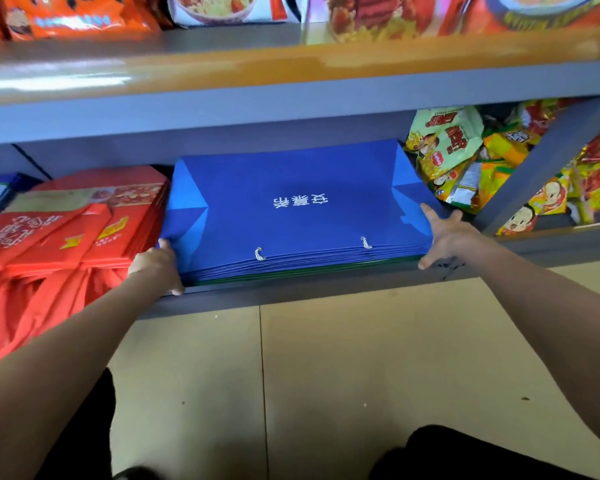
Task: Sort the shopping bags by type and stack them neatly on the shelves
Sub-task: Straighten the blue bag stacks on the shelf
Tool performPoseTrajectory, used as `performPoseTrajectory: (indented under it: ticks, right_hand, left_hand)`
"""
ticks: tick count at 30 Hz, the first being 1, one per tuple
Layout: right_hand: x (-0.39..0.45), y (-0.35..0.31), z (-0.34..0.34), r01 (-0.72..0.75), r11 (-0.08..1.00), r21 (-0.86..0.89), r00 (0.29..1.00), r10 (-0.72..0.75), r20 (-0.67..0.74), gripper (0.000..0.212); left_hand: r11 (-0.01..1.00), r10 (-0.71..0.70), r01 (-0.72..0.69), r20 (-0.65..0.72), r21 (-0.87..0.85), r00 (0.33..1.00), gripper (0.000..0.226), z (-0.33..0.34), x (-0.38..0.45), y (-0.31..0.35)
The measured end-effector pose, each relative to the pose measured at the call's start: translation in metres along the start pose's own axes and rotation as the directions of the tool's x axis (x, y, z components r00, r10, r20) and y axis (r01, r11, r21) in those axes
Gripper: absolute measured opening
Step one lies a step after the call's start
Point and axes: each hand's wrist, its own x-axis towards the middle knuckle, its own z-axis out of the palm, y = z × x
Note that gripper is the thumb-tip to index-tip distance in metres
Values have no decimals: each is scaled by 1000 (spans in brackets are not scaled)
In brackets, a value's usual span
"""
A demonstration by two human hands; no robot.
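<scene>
Low grey shelf, blue paper-bag stack lying flat between red bags and snack packets. Long axis left-right, between both grips: left hand clamped on left corner, right hand flat, fingers spread, against right edge.

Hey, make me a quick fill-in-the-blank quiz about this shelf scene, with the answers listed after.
1. Both hands hold the stack of ____ bags.
2. The red bags lie to its ____.
3. The snack packets lie to its ____.
4. The left hand and right hand are at the stack's ____.

Answers: blue; left; right; sides
</scene>
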Motion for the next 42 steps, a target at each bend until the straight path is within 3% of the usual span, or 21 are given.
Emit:
performPoseTrajectory:
  ticks: [6,11,18,24,29,36,39,41,42]
  right_hand:
    - [3,-4,7,-2,1000,23,1000,2,30,132]
    - [2,5,-13,-23,999,-46,1000,23,-2,134]
    - [-5,-4,-1,-68,995,-76,998,67,-14,129]
    - [1,1,-13,-29,996,-80,999,30,10,137]
    - [1,-4,-6,-54,993,-104,998,55,8,136]
    - [-6,-3,5,-46,999,-29,998,44,-48,127]
    - [-9,-1,7,-25,1000,-9,998,25,-59,121]
    - [-11,-2,6,-12,1000,-20,998,11,-61,119]
    - [-12,-2,5,-8,999,-47,998,5,-68,118]
  left_hand:
    - [995,11,-7,42,-97,999,115,2,1,-4]
    - [996,30,-31,-15,-79,999,108,-5,2,-7]
    - [997,49,-45,70,-58,996,122,12,14,6]
    - [993,93,-91,38,-72,995,124,-5,18,-12]
    - [992,107,-99,118,-73,987,131,-5,22,-7]
    - [991,16,-43,211,125,977,133,-12,16,9]
    - [941,-51,-24,212,338,976,113,-34,-3,29]
    - [906,20,-71,124,416,992,101,-45,-21,54]
    - [910,131,-148,69,388,989,102,-46,-26,69]
